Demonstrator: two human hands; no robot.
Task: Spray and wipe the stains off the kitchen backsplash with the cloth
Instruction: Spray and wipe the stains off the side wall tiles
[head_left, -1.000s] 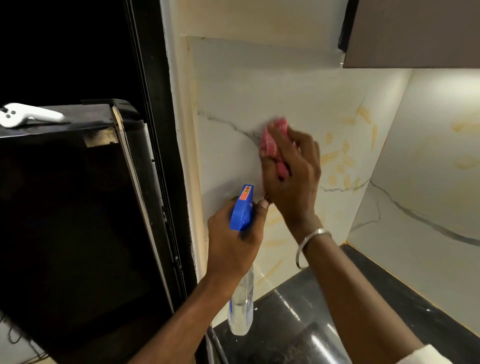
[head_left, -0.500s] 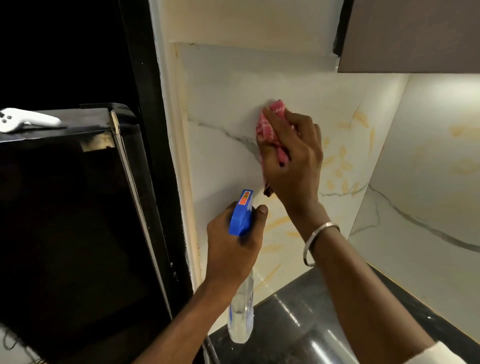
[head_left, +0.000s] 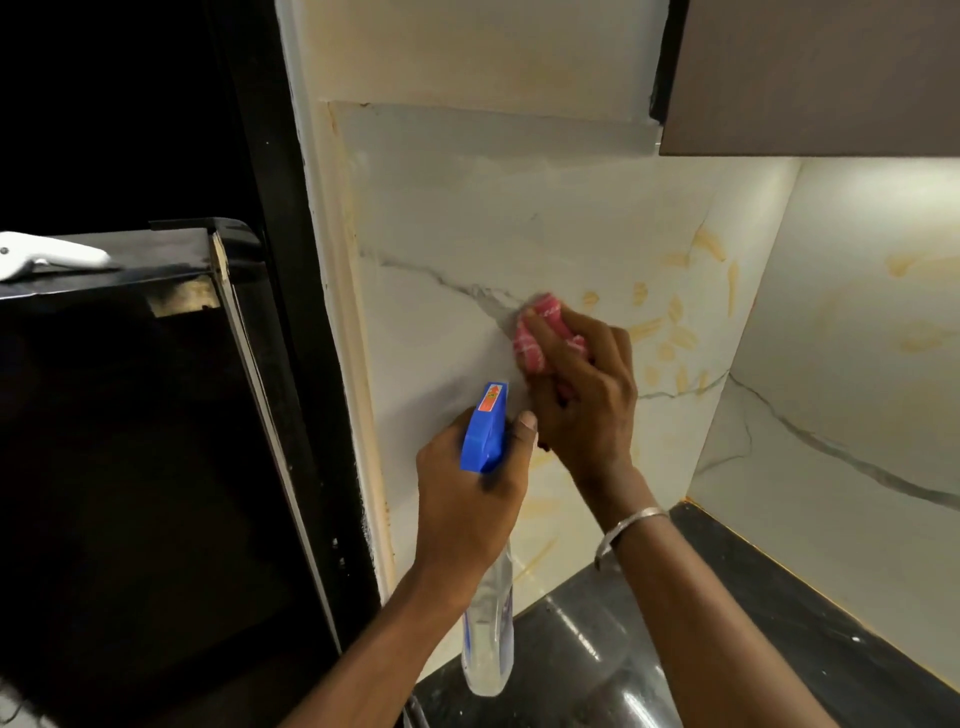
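Note:
My right hand presses a bunched pink cloth flat against the white marble backsplash, over a grey vein. Yellow-orange stains dot the tile to the right of the cloth, and more streaks run below my wrist. My left hand grips a clear spray bottle by its neck, just below and left of the cloth; its blue trigger head points up at the wall.
A black fridge with a white controller on top stands close at left. A brown wall cabinet hangs overhead at right. The black counter lies below; the stained side wall closes the corner at right.
My right hand has slid the cloth down the tile a little. The left hand keeps the bottle in about the same spot. The camera has tipped slightly upward.

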